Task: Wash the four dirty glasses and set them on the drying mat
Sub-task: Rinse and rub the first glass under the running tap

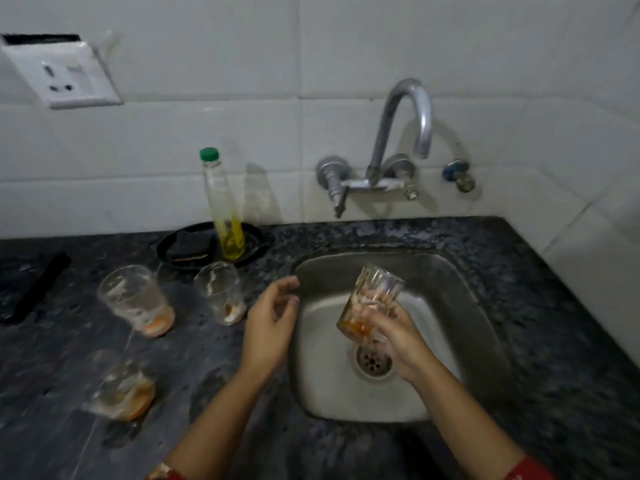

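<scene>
My right hand grips a clear glass with orange residue at its base, held tilted over the steel sink above the drain. My left hand hovers open at the sink's left rim, holding nothing. Three more dirty glasses stand on the dark counter to the left: one at the back left, one nearer the sink, and one at the front left, blurred. All three show orange dregs at the bottom. No drying mat can be made out for certain.
A wall tap arches over the sink, no water running. A green-capped bottle of yellow liquid stands on a black dish holding a dark sponge. A black strip lies at far left. A wall socket is upper left.
</scene>
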Demonstrator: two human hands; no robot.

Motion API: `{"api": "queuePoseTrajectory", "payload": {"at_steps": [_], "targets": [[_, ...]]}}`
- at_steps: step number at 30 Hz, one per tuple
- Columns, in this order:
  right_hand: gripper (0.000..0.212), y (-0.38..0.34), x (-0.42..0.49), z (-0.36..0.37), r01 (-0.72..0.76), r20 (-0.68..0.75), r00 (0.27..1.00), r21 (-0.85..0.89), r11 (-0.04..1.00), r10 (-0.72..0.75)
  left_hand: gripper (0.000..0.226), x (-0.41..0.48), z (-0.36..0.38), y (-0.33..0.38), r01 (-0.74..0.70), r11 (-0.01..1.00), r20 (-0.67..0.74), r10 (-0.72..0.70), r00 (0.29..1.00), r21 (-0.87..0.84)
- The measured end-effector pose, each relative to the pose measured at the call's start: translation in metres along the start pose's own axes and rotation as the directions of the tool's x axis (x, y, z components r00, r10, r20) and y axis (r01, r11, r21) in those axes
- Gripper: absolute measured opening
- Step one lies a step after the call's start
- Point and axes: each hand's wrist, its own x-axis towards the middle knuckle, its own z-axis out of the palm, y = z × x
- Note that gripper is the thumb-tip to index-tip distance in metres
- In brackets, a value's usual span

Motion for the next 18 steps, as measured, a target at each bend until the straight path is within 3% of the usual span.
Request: {"api": "queuePoseTrajectory", "payload": {"at_steps": [2,6,9,11,18], "targets": [[0.048,-0.013,0.007,-0.022,-0.049,0.008,0.999,-0.007,0.999,0.049,0.033,0.030,0.023,0.018,0.001,1.000,0.005,-0.001,1.000,0.023],[0.042,-0.028,0.022,-0.058,-0.083,-0.003,0.997,-0.080,0.993,0.083,0.051,0.083,0.066,0.046,0.011,0.982,0.007,-0.012,1.000,0.191],[0.049,-0.031,0.033,-0.077,-0.082,0.002,0.997,-0.154,0.985,0.083,0.050,0.111,0.094,0.066,0.049,0.944,0.002,-0.053,0.999,0.326],[0.051,-0.031,0.040,-0.087,-0.066,0.018,0.997,-0.185,0.981,0.070,0.047,0.128,0.107,0.071,0.089,0.920,-0.042,-0.079,0.996,0.382],[0.062,-0.023,0.060,-0.104,-0.006,0.048,0.999,-0.283,0.959,0.020,0.075,0.155,0.115,0.075,0.217,0.816,-0.185,-0.138,0.973,0.535]]}}
